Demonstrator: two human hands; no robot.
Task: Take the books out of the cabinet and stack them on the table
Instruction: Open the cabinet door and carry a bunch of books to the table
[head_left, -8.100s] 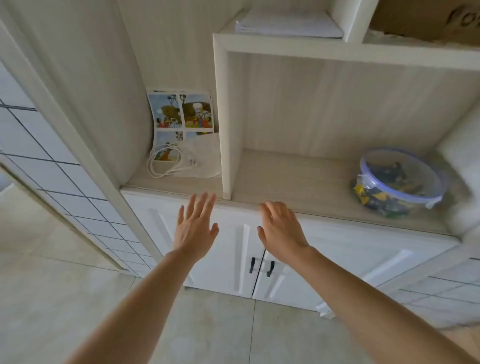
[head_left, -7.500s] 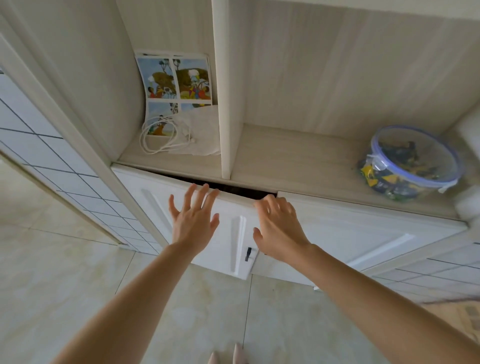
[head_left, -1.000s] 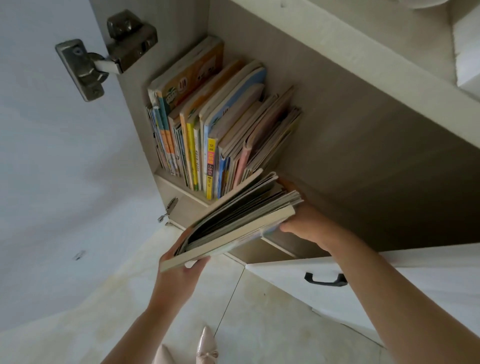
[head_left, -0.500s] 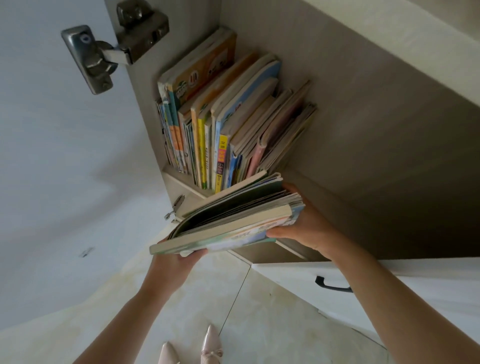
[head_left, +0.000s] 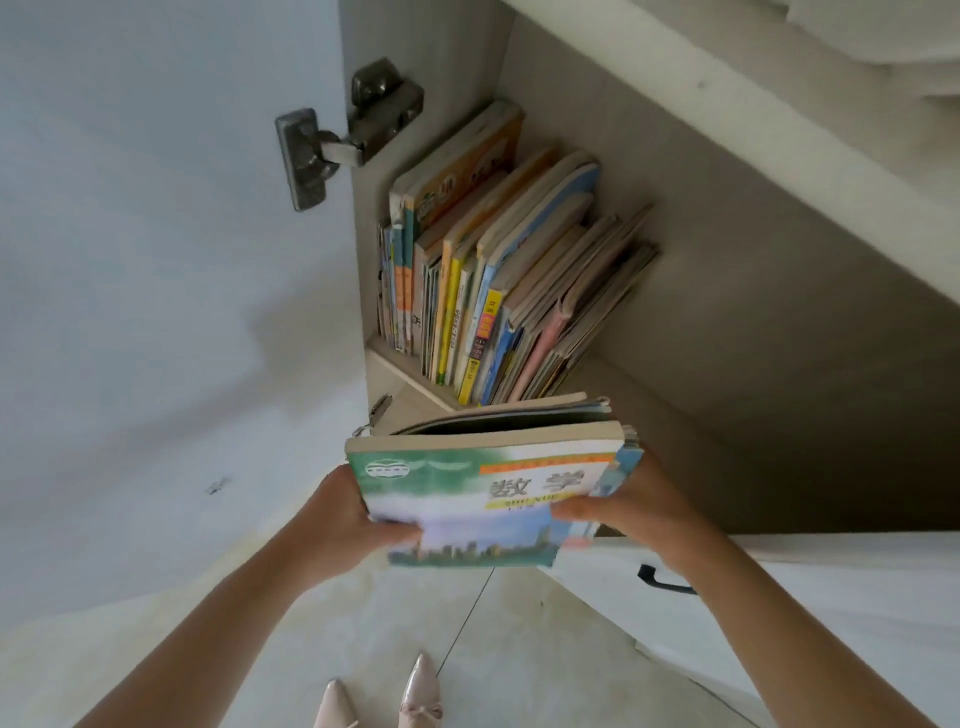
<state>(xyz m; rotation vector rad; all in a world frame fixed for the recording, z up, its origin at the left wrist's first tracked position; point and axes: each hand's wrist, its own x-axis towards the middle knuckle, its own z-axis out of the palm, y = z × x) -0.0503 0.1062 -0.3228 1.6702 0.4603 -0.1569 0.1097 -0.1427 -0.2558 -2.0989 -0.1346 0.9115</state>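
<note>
I hold a bundle of books (head_left: 483, 488) in both hands just outside the open cabinet (head_left: 779, 322). Its top cover is green and blue with a city skyline. My left hand (head_left: 358, 525) grips the bundle's left edge, and my right hand (head_left: 628, 512) grips its right edge. Inside the cabinet, a row of several books (head_left: 488, 291) stands upright and leaning against the left wall, spines facing out. The table is not in view.
The white cabinet door (head_left: 156, 270) stands open on the left, held by a metal hinge (head_left: 337, 140). The closed right door (head_left: 831, 613) with a black handle (head_left: 662, 582) is at the lower right. Tiled floor (head_left: 467, 649) and my shoes (head_left: 379, 699) lie below.
The bundle has come out of the cabinet toward me and tilted so its green cover now faces up. Both hands moved back with it.
</note>
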